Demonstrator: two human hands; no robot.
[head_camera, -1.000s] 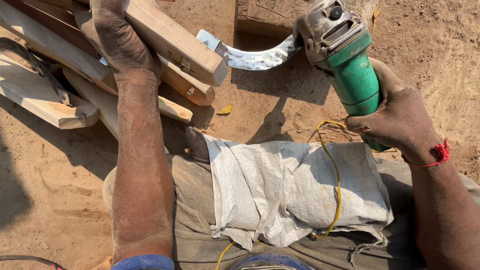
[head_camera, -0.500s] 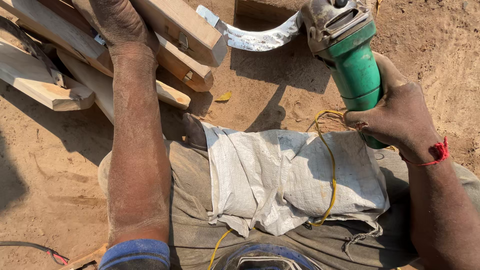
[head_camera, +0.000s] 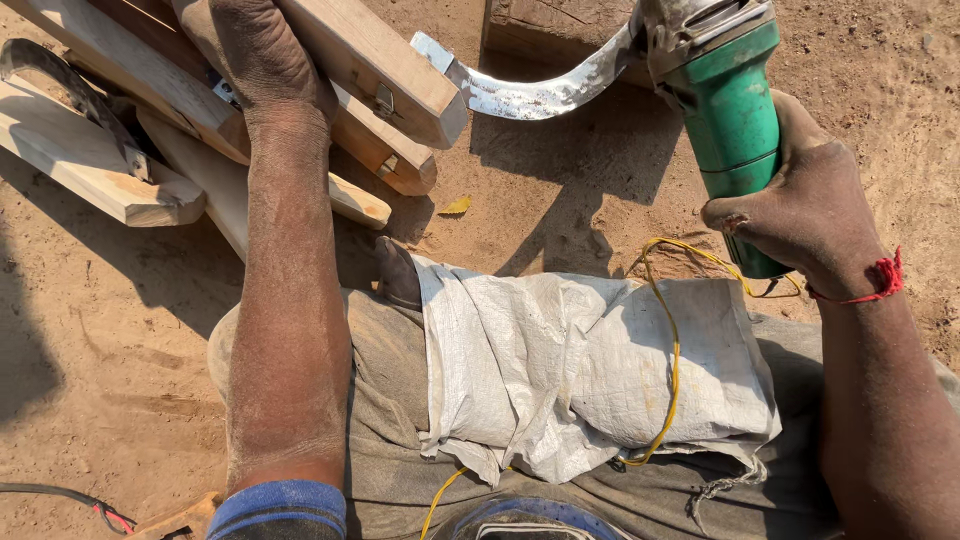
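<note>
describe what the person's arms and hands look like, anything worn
Both hands are bare and dusty, no gloves. The right hand has a red thread band at the wrist. The left hand wears nothing; a blue sleeve edge shows on that arm.

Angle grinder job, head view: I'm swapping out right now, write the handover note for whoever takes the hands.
Left hand: pressed on the wooden clamp blocks that pin the curved metal blade.
Right hand: gripping the green angle grinder, its head at the blade's far end.
Yellow cord trails across the white sack on the lap.
Done: blade clamped, grinder at the blade.
Left: how far grinding has got cannot be told.
</note>
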